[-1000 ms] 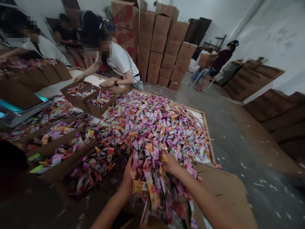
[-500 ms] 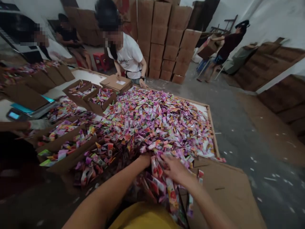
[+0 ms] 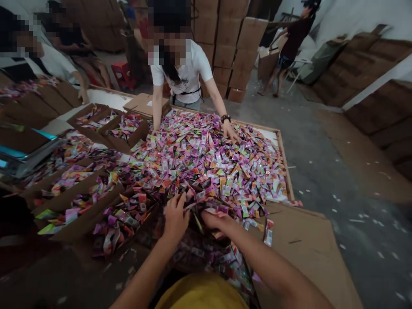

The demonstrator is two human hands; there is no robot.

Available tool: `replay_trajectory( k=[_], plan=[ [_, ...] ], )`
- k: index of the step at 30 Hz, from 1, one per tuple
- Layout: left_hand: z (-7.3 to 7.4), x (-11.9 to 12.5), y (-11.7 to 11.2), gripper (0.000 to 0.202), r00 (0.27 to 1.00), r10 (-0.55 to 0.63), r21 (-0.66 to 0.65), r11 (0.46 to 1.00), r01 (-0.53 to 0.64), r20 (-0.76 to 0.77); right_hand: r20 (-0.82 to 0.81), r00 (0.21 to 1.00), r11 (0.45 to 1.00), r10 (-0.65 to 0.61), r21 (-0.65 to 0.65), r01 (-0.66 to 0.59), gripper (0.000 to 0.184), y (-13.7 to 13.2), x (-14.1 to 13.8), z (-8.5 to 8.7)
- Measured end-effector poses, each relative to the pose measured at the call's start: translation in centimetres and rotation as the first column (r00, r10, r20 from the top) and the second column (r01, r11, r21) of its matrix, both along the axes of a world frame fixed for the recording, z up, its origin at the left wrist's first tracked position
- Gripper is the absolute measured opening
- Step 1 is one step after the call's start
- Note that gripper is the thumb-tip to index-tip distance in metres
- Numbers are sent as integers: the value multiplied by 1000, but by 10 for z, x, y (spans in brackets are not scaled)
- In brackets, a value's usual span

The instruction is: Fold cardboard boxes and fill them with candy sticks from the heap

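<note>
A broad heap of small, shiny purple, pink and orange sachets [image 3: 206, 159] covers the table. At its near edge my left hand [image 3: 176, 218] has its fingers bent around a few sachets. To its right, my right hand [image 3: 215, 219] is curled in among sachets, its fingertips hidden beneath them. More sachets [image 3: 206, 253] lie in shadow below my wrists, close to my yellow top [image 3: 201, 294]. Left of my hands stands a cardboard box [image 3: 83, 206] with sachets in its sections.
Across the table a person in a white T-shirt [image 3: 183, 73] has both hands at the heap. A flat cardboard sheet [image 3: 299, 244] lies to my right. A smaller divided box [image 3: 106, 128] and a scale [image 3: 25, 159] are on the left. Stacked cartons [image 3: 231, 56] stand behind.
My left hand has come up into view from among the sachets; my right hand has shifted left and curled in. The person opposite has reached both arms onto the heap.
</note>
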State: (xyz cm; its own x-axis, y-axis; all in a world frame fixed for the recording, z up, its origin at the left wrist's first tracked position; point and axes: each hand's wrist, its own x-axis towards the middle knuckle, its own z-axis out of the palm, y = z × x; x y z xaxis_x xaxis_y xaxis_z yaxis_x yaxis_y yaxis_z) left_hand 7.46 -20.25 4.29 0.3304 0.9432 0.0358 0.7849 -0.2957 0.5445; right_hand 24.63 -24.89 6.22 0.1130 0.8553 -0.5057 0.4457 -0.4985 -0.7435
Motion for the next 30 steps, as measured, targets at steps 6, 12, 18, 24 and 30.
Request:
replay_trajectory(
  k=[6,12,18,24,30],
  plan=[
    [-9,2,1,71,983,45,-270,958,-94,-180,-80,962,964,260,84,-254,36,39,89,12],
    [9,-3,-16,86,932,-26,-397,909,-129,-362,495,813,951,-308,141,274,110,66,140,-64],
    [-7,-12,-44,78,959,64,-427,886,-181,-275,471,813,939,-342,204,277,62,72,137,-64],
    [-34,-18,-44,88,924,197,-491,871,-12,327,562,827,847,-3,441,-297,43,8,74,32],
    [-38,-58,-35,79,619,404,-702,613,363,673,674,442,733,592,-221,-644,53,-27,-36,-39]
  ],
)
